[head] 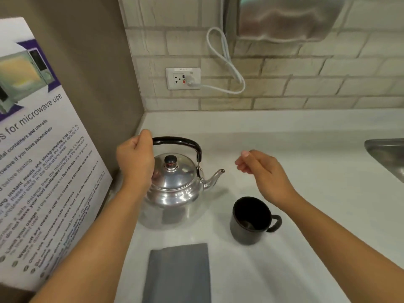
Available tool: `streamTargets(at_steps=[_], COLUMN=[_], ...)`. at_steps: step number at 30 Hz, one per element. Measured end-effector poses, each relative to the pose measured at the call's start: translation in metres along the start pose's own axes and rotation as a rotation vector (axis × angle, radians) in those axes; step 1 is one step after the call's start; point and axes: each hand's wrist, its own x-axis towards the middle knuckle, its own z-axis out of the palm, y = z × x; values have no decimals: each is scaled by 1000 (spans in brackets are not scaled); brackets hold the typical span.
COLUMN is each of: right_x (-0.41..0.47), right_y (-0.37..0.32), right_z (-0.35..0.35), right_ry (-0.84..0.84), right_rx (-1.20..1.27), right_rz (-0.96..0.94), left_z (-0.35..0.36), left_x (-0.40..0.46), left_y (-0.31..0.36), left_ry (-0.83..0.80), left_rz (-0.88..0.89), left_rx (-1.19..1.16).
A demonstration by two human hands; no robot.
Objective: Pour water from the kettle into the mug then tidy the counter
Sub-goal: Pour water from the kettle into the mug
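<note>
A shiny steel kettle (175, 184) with a black arched handle and a black lid knob stands on the white counter (306, 215), its spout pointing right. My left hand (136, 158) is closed around the left end of the handle. A black mug (251, 220) stands upright to the right of the kettle, its handle to the right; something dark lies at its bottom. My right hand (264, 171) hovers above and behind the mug, fingers loosely curled and holding nothing.
A folded grey cloth (178, 274) lies at the counter's near edge. A microwave-use poster (41, 160) leans on the left wall. A steel sink (389, 156) is at the right edge. A wall socket (183, 78) with a white cable sits on the tiled backsplash.
</note>
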Motion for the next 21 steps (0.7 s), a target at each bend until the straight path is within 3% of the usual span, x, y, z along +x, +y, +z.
streamTargets(at_steps=[7,11,21], right_x=[-74,-83,-74], right_y=[56,69,76], right_z=[-10,5,3], right_ry=[212,291,209], right_rx=[5,146,185], right_rz=[238,339,319], left_z=[-17,-24,-22], left_x=[-26,-39,-67], left_y=[29,36,51], left_ry=[-54,-61,-126], left_rz=[79,85,195], left_rx=[35,58,107])
